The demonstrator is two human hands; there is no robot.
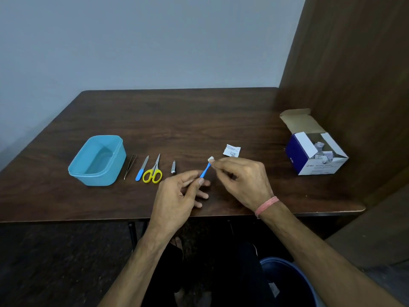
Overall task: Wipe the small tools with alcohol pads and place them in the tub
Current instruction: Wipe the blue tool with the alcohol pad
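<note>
My left hand [181,191] pinches the lower end of a small blue-handled tool [205,171] held above the table. My right hand [241,178] pinches a white alcohol pad [211,159] around the tool's upper tip, which is hidden by the pad. The blue tub [97,160] stands at the left with no tools visible inside. To its right, in a row on the table, lie tweezers [130,166], a blue-handled file [141,169], yellow-handled scissors [153,172] and a nail clipper [173,167].
A torn pad wrapper [231,150] lies just beyond my right hand. An open blue and white box of pads [316,155] stands at the right, beside a wooden panel [354,85]. A blue bin [287,282] sits on the floor under the table's front edge.
</note>
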